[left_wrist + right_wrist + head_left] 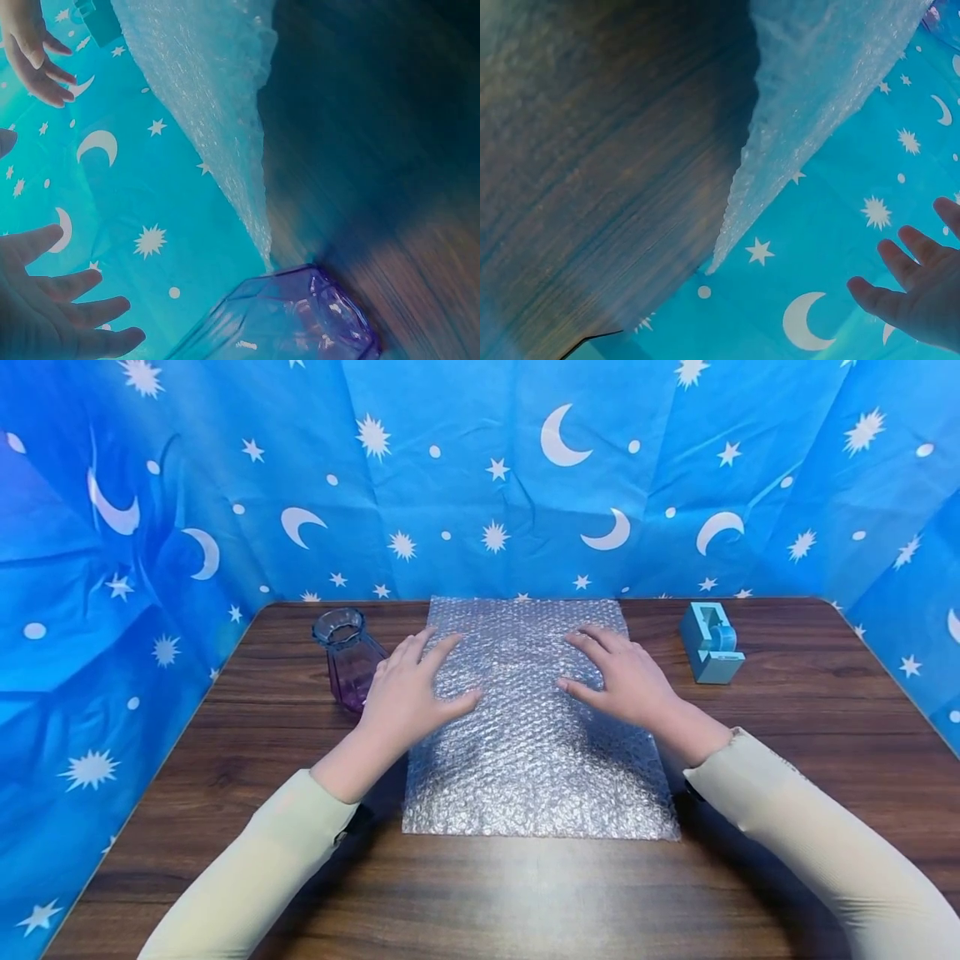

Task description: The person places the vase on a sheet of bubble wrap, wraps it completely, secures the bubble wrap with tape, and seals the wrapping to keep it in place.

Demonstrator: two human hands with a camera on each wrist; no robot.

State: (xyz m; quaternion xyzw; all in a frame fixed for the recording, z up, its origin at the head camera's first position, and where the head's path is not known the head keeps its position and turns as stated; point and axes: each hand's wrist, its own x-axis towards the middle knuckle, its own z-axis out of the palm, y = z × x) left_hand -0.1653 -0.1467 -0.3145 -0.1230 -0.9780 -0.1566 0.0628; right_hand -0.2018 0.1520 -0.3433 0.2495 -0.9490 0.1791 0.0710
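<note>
A person's left hand (408, 693) and right hand (626, 677) are hovering over or lightly pressing a sheet of bubble wrap (528, 752) that is lying flat in the middle of a wooden table (225, 752), its far edge reaching the table's back edge; both hands are spread with fingers straight and are gripping nothing, and whether the palms are actually touching the sheet cannot be told from the head view. A purple glass vase (348, 656) is standing upright just beside the left hand, close to the sheet's left edge, while a blue tape dispenser (711, 642) is sitting well apart to the right. The likeliest trouble, as a judgement, is the vase: it is standing so near the left wrist and thumb that a sideways sweep or a tug on the sheet could be knocking it over, and glass on a hard top may crack or roll off. The light sheet could also be sliding or bunching under uneven pressure from two flat hands. Counted: two hands, one sheet, one vase, one dispenser, one table, with a blue moon-and-star backdrop (480, 485) ringing the scene.
</note>
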